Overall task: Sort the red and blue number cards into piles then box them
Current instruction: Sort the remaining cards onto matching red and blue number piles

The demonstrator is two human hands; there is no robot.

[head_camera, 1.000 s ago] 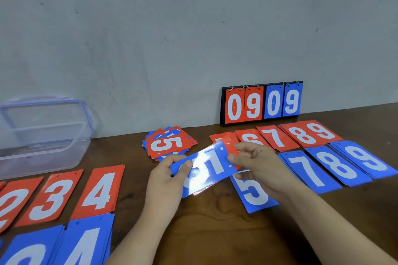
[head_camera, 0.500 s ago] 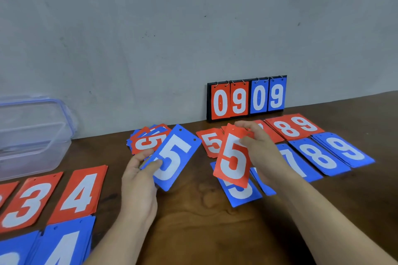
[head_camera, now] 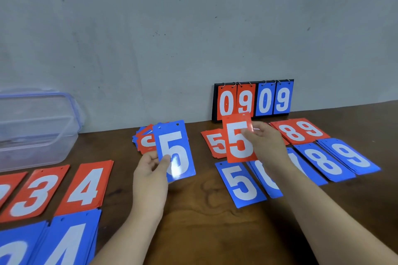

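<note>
Left grip pinches blue 5 (glossy).

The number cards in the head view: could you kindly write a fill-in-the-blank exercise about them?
1. The left hand holds a blue card bearing the number ____.
2. The right hand holds a 5 card that is coloured ____.
3. The flip scoreboard by the wall reads ____.
4. The clear box stands on the table's ____ side.
Missing words: 5; red; 0909; left.
</note>
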